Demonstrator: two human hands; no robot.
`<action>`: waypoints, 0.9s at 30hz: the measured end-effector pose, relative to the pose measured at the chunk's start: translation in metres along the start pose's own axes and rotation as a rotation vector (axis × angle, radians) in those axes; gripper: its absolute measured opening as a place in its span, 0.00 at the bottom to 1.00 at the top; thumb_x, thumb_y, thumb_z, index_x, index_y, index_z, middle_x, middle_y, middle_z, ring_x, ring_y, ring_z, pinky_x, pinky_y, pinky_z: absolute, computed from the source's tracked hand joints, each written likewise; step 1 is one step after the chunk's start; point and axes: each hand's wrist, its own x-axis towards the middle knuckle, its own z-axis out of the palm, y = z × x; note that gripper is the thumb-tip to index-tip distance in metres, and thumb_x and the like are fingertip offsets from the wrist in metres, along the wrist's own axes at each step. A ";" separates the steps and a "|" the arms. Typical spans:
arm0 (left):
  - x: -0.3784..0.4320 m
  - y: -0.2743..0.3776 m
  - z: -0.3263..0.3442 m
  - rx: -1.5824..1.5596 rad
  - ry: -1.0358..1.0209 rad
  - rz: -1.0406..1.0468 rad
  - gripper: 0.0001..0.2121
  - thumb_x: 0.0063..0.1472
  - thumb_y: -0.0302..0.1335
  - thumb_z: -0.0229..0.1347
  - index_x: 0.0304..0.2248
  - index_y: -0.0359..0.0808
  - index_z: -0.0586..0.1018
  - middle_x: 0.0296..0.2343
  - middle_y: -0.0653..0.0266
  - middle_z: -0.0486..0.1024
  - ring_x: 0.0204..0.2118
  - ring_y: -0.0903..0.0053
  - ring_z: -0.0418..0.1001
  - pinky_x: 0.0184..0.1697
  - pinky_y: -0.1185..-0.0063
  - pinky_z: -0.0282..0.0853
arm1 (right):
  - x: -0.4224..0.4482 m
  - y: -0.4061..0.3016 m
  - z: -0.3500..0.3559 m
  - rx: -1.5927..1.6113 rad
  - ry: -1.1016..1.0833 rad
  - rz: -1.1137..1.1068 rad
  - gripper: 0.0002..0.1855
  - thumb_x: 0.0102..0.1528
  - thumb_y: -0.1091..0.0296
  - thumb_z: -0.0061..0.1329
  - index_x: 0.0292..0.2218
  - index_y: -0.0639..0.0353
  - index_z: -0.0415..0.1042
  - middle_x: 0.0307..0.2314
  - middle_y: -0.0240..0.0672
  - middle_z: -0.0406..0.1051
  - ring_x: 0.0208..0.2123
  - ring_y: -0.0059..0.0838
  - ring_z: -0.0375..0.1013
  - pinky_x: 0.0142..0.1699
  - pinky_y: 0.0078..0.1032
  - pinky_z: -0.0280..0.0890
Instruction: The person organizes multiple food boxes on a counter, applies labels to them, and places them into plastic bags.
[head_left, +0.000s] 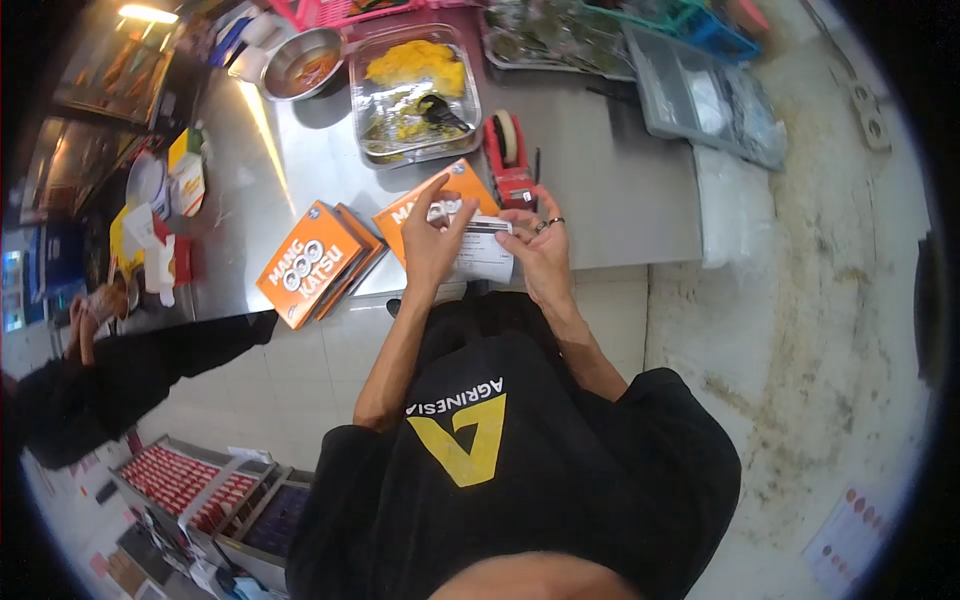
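A white printed paper slip (484, 251) is pinched between the thumb and fingers of my right hand (541, 251), over the near edge of the steel table. My left hand (435, 236) is raised at the slip's left side with thumb and forefinger apart; whether it touches the slip is unclear. Behind the hands lies an orange printed box (397, 214), partly covered by them. To the left, several more orange boxes (311, 262) lie in a slanting stack. A red tape dispenser (510, 161) stands just beyond my right hand.
A clear-lidded tray of yellow food (416, 67) and a steel bowl (304, 64) stand at the back. A tray of leafy packets (559, 34) and a grey divided bin (675, 90) are at the back right. Another person (97, 375) works at far left.
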 end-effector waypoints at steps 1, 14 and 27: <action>-0.005 0.001 -0.013 -0.077 -0.023 -0.071 0.24 0.51 0.24 0.60 0.48 0.32 0.69 0.27 0.62 0.73 0.24 0.85 0.71 0.23 0.87 0.67 | 0.003 0.001 0.009 -0.002 -0.034 0.013 0.44 0.46 0.87 0.49 0.57 0.63 0.39 0.39 0.46 0.64 0.36 0.29 0.72 0.40 0.21 0.69; -0.057 -0.022 -0.214 0.264 0.569 -0.140 0.13 0.52 0.24 0.58 0.39 0.32 0.75 0.38 0.58 0.72 0.29 0.77 0.74 0.25 0.82 0.69 | 0.037 0.108 0.225 -0.434 -0.567 -0.123 0.42 0.42 0.89 0.50 0.57 0.61 0.47 0.42 0.44 0.60 0.36 0.30 0.71 0.38 0.18 0.69; -0.042 -0.068 -0.243 0.813 0.464 0.189 0.12 0.49 0.32 0.59 0.35 0.42 0.79 0.42 0.73 0.71 0.44 0.70 0.63 0.46 0.71 0.55 | 0.056 0.121 0.255 -0.244 -0.613 0.639 0.15 0.55 0.71 0.45 0.43 0.69 0.67 0.12 0.19 0.54 0.10 0.10 0.50 0.14 0.12 0.46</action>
